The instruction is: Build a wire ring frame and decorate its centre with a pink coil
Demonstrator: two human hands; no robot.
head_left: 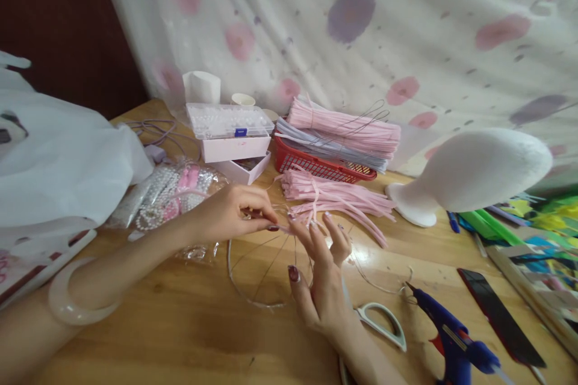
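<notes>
In front of me hangs a thin round wire frame (246, 296) with fine spokes; its far rim is hidden by my hands. My left hand (241, 210), below a pale bangle (74, 292), pinches the top of this frame between thumb and fingers. A short pale pink strip (283, 228) shows by the fingertips. My right hand (323, 271) is beside it, thumb apart and fingers stretched, the fingertips close to the strip. Whether they touch it I cannot tell. Partly under my right forearm are scissors (383, 325) with pale green handles.
A blue glue gun (451, 331) and a dark phone (501, 316) lie right. A white foam head (487, 171) stands behind. Pink strips (334, 192) lie before a red basket (316, 167). Bagged beads (167, 192), a clear bead case (226, 120) and a white bag (63, 156) are left.
</notes>
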